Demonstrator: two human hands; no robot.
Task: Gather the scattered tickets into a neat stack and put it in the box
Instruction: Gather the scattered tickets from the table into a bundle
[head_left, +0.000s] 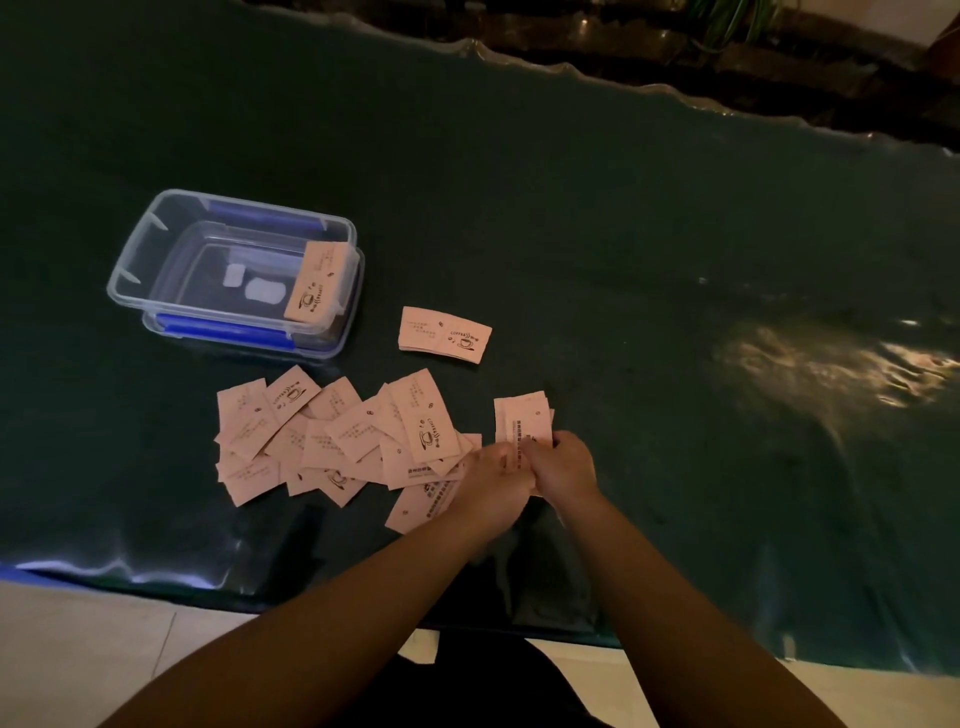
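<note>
Pink coffee tickets lie scattered in an overlapping heap (332, 441) on the dark green table. My left hand (496, 480) and my right hand (563, 465) meet at the heap's right end, both gripping a small upright bundle of tickets (522, 418). A separate small stack of tickets (444, 335) rests flat beyond the heap. The clear plastic box (130, 260) with blue clips stands open at the left, and one stack of tickets (316, 283) leans against its right inner wall.
The table's near edge (156, 582) runs just below the heap, with pale floor tiles under it. A glossy reflection (831, 364) shows on the cover at the right. Dark ledge and a plant sit past the far edge.
</note>
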